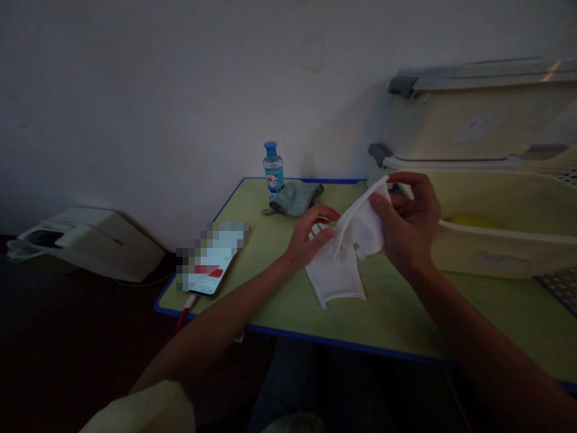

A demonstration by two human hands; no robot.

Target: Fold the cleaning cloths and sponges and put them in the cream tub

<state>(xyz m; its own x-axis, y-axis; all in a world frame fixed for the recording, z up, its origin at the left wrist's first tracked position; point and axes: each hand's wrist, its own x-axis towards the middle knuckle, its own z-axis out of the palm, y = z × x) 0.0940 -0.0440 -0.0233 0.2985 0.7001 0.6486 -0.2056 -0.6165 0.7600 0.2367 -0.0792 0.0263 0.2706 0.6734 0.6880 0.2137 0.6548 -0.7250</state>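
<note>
A thin white cloth piece (336, 276) is stretched between my two hands above the table. It may be a small garment, but its kind is not plain; its lower end hangs in a flat panel. My right hand (412, 225) pinches the upper corner between thumb and fingers and holds it raised. On the other side, my left hand (313, 237) has its thumb and fingers closed on the cloth's left edge. Just beyond my left hand lies a crumpled grey textured cloth (297, 199). Part of the white cloth is folded and hidden behind the fingers.
A blue-capped bottle (273, 171) stands near the back edge of the green table (270, 282). A charging phone (216, 258) is at the left. Stacked cream bins (505, 246) fill the right side. A white box (103, 240) lies beyond the table's left edge.
</note>
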